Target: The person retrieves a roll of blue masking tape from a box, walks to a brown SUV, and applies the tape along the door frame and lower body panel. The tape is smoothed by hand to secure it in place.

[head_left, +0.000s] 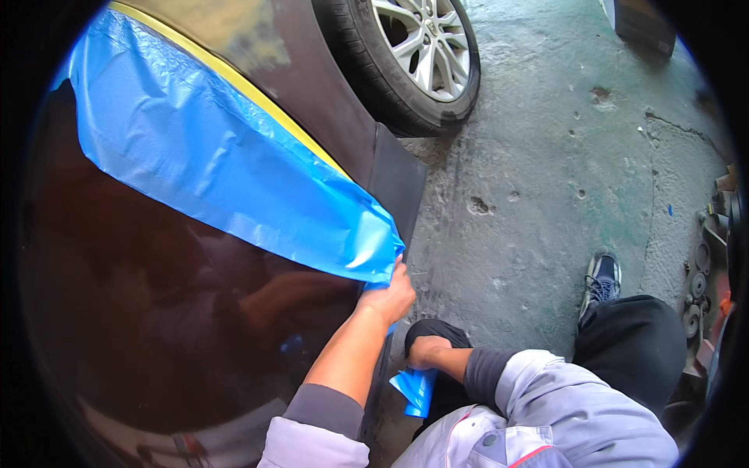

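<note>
Blue plastic masking film [226,168] lies along the dark car panel [195,288], its upper edge bordered by yellow masking tape [257,100]. At the film's lower right end, my left hand [394,296] is closed on the bunched plastic beside the panel's edge. A little of the blue film shows below that hand. Closer to my body, my right hand [427,352] is closed around a rolled piece of blue film [417,391], which hangs out below the fingers. My right fingertips are mostly hidden.
A car wheel [421,47] with silver spokes stands beyond the panel, next to a dark sill [398,175]. The grey concrete floor [530,210] is pitted. Metal parts [697,288] are piled at the right edge, and a dark box [644,27] stands at the far right. My shoe [602,282] rests on the floor.
</note>
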`<state>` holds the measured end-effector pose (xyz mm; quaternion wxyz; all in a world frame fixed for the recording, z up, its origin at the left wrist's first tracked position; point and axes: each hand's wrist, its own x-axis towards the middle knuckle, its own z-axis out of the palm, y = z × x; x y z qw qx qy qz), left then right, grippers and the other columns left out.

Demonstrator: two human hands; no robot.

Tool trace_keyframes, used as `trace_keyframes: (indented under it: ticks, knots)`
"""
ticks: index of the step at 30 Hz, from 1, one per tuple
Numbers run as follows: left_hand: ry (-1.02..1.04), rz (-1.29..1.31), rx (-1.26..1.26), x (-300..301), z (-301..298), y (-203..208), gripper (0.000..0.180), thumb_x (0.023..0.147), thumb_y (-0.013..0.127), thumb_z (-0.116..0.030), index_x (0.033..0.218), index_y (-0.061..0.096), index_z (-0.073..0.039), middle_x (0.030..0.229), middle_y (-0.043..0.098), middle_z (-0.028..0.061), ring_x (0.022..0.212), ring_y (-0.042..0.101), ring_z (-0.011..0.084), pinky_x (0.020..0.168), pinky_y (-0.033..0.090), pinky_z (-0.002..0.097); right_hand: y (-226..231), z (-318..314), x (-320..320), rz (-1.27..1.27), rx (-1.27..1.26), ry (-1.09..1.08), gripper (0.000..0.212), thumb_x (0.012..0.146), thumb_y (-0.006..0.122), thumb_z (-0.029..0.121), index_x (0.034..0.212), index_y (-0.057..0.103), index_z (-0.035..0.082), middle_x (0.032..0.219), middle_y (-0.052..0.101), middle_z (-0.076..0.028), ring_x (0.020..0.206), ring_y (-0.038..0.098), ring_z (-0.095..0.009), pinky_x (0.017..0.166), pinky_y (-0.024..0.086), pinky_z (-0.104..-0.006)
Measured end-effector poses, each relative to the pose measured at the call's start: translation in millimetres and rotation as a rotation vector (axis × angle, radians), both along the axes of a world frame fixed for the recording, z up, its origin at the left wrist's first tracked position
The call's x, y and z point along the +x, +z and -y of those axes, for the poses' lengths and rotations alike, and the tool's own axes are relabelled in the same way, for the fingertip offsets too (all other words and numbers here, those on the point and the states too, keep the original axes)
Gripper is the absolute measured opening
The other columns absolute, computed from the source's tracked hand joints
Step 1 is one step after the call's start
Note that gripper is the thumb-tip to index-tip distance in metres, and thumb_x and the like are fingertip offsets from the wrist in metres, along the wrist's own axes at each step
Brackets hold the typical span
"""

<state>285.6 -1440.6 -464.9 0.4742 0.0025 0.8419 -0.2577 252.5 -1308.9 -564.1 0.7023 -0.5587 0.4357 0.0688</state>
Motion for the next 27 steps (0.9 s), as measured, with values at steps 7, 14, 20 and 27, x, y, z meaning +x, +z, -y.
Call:
trace_keyframes:
  ticks: [7, 14, 20, 27]
  knots:
    - [0.297, -0.169, 0.113, -0.6, -26.9, 16.4, 0.023, 0.096, 0.063, -0.027, 0.107, 0.079, -0.015, 0.117, 0.071, 0.0085, 0.132, 0.059, 0.0315, 0.132, 0.023, 0.0548, -41.5, 70.1, -83.6, -0.025, -0.180, 0.201, 0.046, 0.094, 0.070, 0.039, 0.131, 0.080, 0.012, 0.136, 0.076, -0.015, 0.128, 0.071, -0.034, 0.106, 0.056, -0.0486]
    - [0.089, 0.297, -0.027, -15.9, -37.0, 2.7, 0.049, 0.109, 0.048, -0.036, 0.144, 0.073, -0.012, 0.161, 0.057, 0.0100, 0.158, 0.039, 0.0319, 0.136, 0.009, 0.0553, -65.3, 117.3, -297.8, -0.575, -0.199, -0.414, 0.040, 0.091, 0.072, 0.030, 0.127, 0.082, 0.015, 0.137, 0.076, -0.010, 0.128, 0.072, -0.030, 0.104, 0.059, -0.0435]
    - [0.160, 0.512, 0.006, -20.1, -37.8, -8.1, 0.048, 0.108, 0.053, -0.042, 0.144, 0.073, -0.019, 0.159, 0.061, 0.0032, 0.156, 0.041, 0.0314, 0.133, 0.016, 0.0553, -48.2, 107.3, -456.7, -0.880, -0.295, -0.768, 0.032, 0.094, 0.068, 0.022, 0.121, 0.083, 0.013, 0.130, 0.078, -0.015, 0.126, 0.072, -0.034, 0.104, 0.060, -0.0445]
    - [0.208, 0.533, 0.089, -12.8, -38.9, -3.6, 0.042, 0.108, 0.051, -0.039, 0.136, 0.079, -0.024, 0.147, 0.071, -0.0034, 0.147, 0.051, 0.0256, 0.130, 0.020, 0.0548, -72.3, 41.5, -541.7, -1.186, -0.566, -0.947, 0.039, 0.098, 0.073, 0.040, 0.132, 0.073, 0.019, 0.121, 0.074, -0.020, 0.129, 0.065, -0.040, 0.107, 0.055, -0.0471]
